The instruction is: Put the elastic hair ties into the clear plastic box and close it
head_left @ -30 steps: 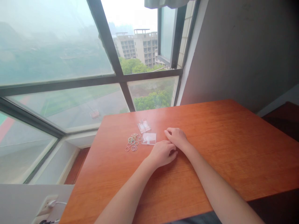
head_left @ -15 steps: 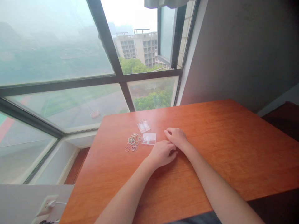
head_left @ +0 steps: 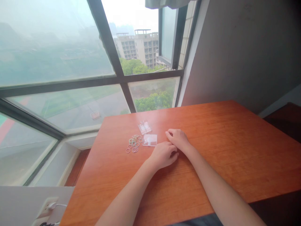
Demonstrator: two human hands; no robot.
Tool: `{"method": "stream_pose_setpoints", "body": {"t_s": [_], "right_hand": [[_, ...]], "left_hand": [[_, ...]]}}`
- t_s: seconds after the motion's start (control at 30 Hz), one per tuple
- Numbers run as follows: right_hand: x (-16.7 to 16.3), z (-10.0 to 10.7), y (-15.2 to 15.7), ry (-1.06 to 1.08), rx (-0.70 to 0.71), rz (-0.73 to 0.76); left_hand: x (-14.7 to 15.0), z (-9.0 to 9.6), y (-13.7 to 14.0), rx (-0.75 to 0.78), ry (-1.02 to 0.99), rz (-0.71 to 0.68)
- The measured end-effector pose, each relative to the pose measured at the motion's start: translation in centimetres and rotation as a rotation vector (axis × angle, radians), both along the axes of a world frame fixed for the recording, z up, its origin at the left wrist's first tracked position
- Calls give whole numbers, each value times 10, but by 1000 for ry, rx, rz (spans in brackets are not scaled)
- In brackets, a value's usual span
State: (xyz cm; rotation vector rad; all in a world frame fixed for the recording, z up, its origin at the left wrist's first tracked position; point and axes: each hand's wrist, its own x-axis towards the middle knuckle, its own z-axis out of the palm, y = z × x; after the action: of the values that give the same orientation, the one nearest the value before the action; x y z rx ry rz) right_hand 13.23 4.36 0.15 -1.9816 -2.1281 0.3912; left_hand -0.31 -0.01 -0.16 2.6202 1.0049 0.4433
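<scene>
My left hand [head_left: 164,154] rests on the wooden table with its fingers curled in, and nothing shows in it. Just beyond it and to the right lies my right hand [head_left: 178,138], loosely closed, thumb and forefinger together, likewise with nothing visible in it. The two hands touch or nearly touch. Nearest to the left hand is a clear plastic box piece [head_left: 150,140], lying flat. Behind that sits a second clear plastic piece [head_left: 145,127] with small shiny bits at its far edge, too small to name. Several pale thin rings [head_left: 134,142] lie in a loose heap to the left.
The brown table [head_left: 223,150] reaches to a dark-framed window [head_left: 122,77] at the back and left. A grey wall [head_left: 235,53] rises behind on the right. At lower left, a white plug [head_left: 52,205] sits in a wall socket.
</scene>
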Motion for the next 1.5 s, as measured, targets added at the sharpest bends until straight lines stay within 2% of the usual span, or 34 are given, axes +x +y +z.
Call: {"method": "stream_pose_setpoints", "body": {"t_s": [1.5], "right_hand": [[1,-2,2,0,1,-4]], "left_hand": [[0,0,-1,-8,2,3]]}}
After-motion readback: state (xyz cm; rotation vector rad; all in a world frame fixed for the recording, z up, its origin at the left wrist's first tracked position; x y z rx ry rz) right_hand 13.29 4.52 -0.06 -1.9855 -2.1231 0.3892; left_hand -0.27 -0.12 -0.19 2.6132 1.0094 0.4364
